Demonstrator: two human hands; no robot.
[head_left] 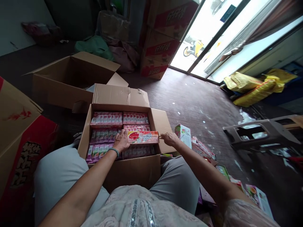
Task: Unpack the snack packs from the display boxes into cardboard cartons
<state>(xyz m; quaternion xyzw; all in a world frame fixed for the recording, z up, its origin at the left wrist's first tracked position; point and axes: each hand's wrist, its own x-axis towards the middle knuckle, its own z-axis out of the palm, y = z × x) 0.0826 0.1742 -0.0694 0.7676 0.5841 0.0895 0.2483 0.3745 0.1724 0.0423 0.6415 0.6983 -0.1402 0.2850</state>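
A long, slim printed carton (143,137), red and white with a red fruit picture, lies level over the packets in an open cardboard box (132,167). My left hand (121,141), with a beaded bracelet at the wrist, grips the carton's left end. At its right end, the fingers of my right hand (169,139) pinch the end flap; the fingertips are small and partly blurred. Rows of pink wrapped packets (107,118) and purple wrapped packets (99,152) fill the cardboard box between my legs. Some packets are hidden beneath the carton and my left hand.
Behind stands another open cardboard box (56,85). A red-printed box (26,151) is close on my left, and stacked boxes (161,47) rise ahead. Loose printed cartons (203,148) lie to my right, near a plastic stool (251,132). Yellow sacks (258,88) rest beyond.
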